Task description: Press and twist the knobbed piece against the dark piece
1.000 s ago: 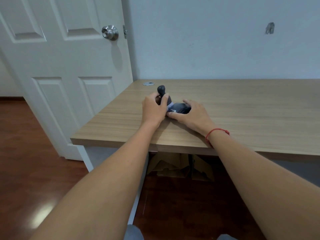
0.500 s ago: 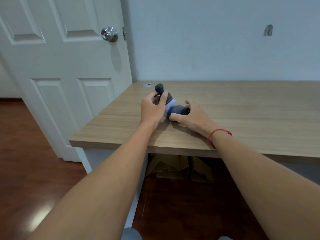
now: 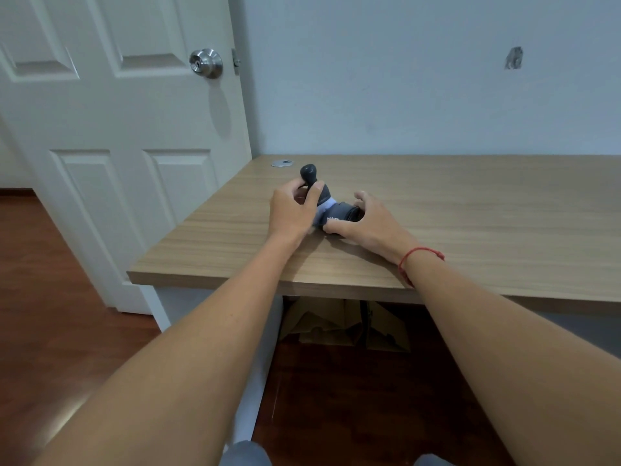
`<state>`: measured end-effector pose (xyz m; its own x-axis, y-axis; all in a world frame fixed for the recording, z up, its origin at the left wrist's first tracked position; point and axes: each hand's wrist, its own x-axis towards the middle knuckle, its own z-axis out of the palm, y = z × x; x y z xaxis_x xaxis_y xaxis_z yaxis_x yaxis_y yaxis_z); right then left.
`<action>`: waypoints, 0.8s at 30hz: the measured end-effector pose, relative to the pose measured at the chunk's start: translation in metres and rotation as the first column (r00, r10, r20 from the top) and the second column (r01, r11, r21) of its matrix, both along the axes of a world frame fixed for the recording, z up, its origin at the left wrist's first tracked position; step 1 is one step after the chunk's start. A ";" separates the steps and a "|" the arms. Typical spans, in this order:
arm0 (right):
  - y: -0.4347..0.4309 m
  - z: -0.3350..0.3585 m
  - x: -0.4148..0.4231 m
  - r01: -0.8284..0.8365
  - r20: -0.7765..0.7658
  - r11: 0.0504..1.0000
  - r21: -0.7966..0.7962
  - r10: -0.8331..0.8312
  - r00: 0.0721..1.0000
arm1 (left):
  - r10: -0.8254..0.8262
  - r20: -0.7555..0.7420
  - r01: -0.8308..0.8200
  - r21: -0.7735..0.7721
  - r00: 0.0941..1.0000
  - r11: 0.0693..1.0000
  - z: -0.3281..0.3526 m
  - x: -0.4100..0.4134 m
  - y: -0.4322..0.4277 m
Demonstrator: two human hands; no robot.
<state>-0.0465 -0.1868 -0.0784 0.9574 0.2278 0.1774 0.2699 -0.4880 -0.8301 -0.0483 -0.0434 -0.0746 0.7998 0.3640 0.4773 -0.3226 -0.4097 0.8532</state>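
In the middle of the frame, on the desk [image 3: 437,210], the left hand [image 3: 291,210] grips the dark knobbed end of a massager [image 3: 327,205] and the right hand [image 3: 366,218] pinches its body, so steady twisting seems best; white lettering there is unreadable.

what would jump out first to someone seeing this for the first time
Two bare arms reach to mid-desk, where the left hand grips a dark grey massage gun by its round-tipped head and the right hand holds its body. Left stands a white door with a shiny steel knob.
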 end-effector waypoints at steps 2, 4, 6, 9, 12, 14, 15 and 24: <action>0.000 0.001 0.000 -0.008 -0.010 1.000 0.003 0.008 1.000 | 0.011 -0.001 -0.011 0.044 1.000 0.999 0.000 0.002 -0.001; -0.001 0.002 0.001 -0.011 -0.026 1.000 0.011 0.012 1.000 | -0.025 -0.031 0.025 0.010 0.999 1.000 0.002 0.002 -0.001; -0.002 0.003 0.001 -0.021 -0.038 0.999 0.026 0.022 0.999 | -0.062 -0.051 0.061 -0.012 0.997 0.998 0.004 0.001 0.002; -0.002 0.003 0.002 -0.033 -0.054 0.999 0.032 0.034 0.998 | -0.076 -0.054 0.081 0.114 0.996 0.990 0.013 0.004 0.003; -0.005 0.004 0.003 -0.061 -0.087 0.997 0.053 0.065 0.994 | -0.139 -0.099 0.160 0.260 0.985 0.952 0.024 0.004 0.002; -0.010 0.006 0.005 -0.083 -0.126 0.995 0.063 0.090 0.988 | -0.219 -0.182 0.261 0.260 0.959 0.930 0.033 -0.001 0.005; -0.013 0.007 0.007 -0.094 -0.151 0.994 0.064 0.103 0.983 | -0.276 -0.236 0.331 0.244 0.932 0.912 0.040 -0.003 0.008; -0.016 0.013 0.011 -0.147 -0.230 0.986 0.073 0.160 0.960 | -0.317 -0.271 0.391 0.291 0.909 0.873 0.051 0.001 -0.003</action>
